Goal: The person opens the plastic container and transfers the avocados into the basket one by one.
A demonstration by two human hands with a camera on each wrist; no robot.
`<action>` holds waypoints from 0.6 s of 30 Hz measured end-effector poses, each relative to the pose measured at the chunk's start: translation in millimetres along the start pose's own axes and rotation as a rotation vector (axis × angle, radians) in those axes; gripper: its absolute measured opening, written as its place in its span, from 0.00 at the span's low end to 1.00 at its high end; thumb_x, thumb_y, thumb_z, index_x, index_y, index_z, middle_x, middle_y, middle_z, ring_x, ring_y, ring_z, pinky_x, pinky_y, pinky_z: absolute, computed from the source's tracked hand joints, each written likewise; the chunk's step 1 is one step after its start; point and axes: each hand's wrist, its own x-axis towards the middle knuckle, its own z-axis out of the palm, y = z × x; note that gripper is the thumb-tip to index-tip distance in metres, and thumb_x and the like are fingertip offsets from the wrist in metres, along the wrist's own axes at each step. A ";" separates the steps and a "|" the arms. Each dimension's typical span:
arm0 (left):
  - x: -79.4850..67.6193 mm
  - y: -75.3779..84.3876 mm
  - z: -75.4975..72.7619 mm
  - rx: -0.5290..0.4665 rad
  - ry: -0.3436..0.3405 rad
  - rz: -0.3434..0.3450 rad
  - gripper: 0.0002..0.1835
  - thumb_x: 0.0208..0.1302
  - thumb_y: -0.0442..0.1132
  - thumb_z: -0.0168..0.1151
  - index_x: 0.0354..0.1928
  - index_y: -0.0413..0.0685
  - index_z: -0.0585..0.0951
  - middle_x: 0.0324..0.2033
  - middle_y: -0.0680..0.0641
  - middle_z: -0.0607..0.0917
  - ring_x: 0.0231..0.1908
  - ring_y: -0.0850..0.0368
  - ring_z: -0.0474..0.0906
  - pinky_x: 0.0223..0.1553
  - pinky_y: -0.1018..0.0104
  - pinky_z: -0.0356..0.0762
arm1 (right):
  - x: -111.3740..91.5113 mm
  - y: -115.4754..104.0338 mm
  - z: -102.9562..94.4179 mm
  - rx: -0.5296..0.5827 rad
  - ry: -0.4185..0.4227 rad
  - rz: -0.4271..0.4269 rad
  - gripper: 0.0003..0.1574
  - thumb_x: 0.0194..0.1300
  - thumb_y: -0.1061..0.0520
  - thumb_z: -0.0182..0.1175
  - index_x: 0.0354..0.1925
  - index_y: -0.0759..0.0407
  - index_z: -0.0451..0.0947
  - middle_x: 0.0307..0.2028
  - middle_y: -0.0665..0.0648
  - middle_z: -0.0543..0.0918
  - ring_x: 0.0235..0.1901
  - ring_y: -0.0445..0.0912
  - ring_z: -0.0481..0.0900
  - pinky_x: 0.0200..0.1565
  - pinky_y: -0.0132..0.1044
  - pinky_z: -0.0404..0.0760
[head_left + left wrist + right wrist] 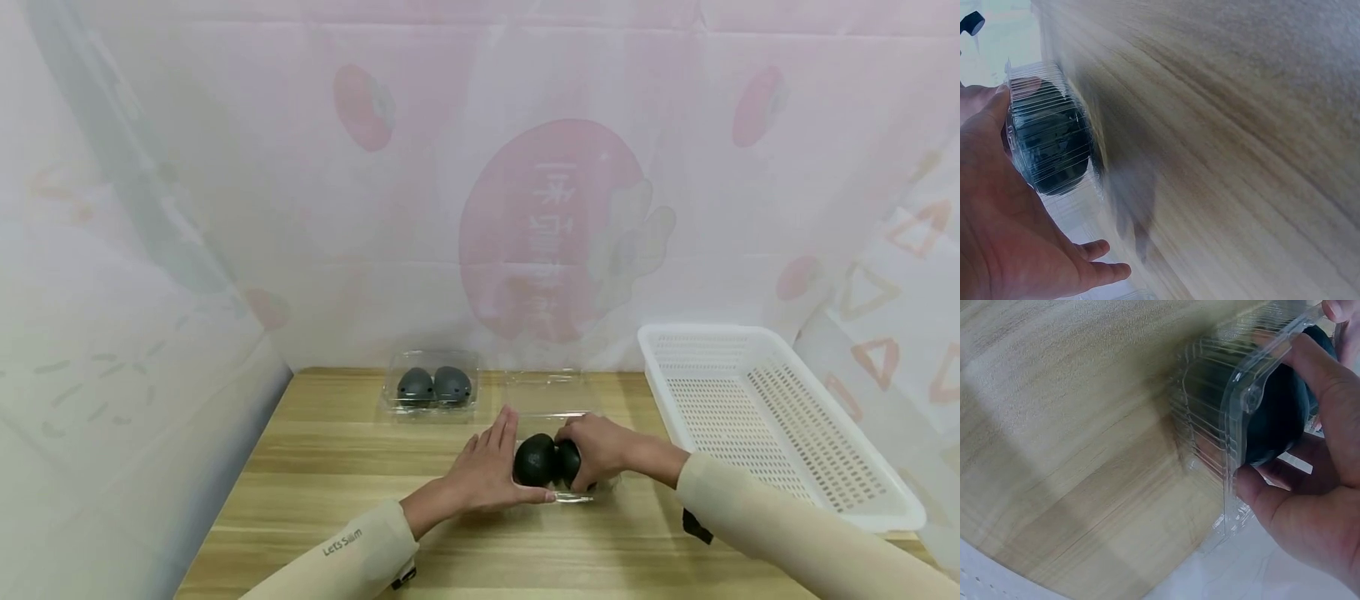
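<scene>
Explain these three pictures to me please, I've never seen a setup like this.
There's no machine here: a person works bare-handed. The widest picture comes from a camera on the head, looking forward and down; the other two come from cameras on the left and right wrists. On the wooden table, an open clear box contains two dark fruits. The right hand grips one fruit, while the left hand rests against the box's side. Behind, to the left, a second clear box holds two more. A white basket sits on the right.
</scene>
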 end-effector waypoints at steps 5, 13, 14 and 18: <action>-0.7 0.2 -0.3 -0.009 0.004 -0.001 0.73 0.42 0.87 0.47 0.77 0.48 0.32 0.77 0.44 0.37 0.72 0.41 0.54 0.67 0.41 0.57 | 1.5 4.1 -1.4 0.038 -0.010 -0.019 0.37 0.32 0.48 0.79 0.45 0.60 0.84 0.37 0.49 0.83 0.35 0.41 0.78 0.35 0.33 0.78; -0.6 0.4 -1.0 -0.004 0.010 -0.008 0.73 0.42 0.88 0.46 0.77 0.48 0.33 0.77 0.44 0.37 0.73 0.42 0.53 0.67 0.41 0.57 | -0.6 13.3 -1.0 0.145 0.010 -0.051 0.38 0.33 0.47 0.80 0.46 0.58 0.83 0.40 0.48 0.84 0.36 0.38 0.78 0.37 0.31 0.78; -0.6 0.5 -1.3 -0.003 0.006 -0.009 0.73 0.42 0.88 0.46 0.77 0.48 0.33 0.77 0.44 0.37 0.73 0.42 0.52 0.68 0.41 0.56 | -1.1 14.1 -0.7 0.153 0.012 -0.045 0.38 0.33 0.47 0.80 0.46 0.57 0.83 0.40 0.48 0.84 0.37 0.38 0.78 0.38 0.31 0.78; -0.8 1.0 -2.3 -0.006 -0.004 -0.014 0.73 0.42 0.88 0.47 0.77 0.48 0.33 0.77 0.44 0.36 0.73 0.43 0.51 0.68 0.42 0.56 | -2.9 16.4 -3.0 0.180 0.019 -0.036 0.41 0.33 0.45 0.80 0.49 0.56 0.82 0.43 0.48 0.84 0.39 0.38 0.79 0.39 0.31 0.78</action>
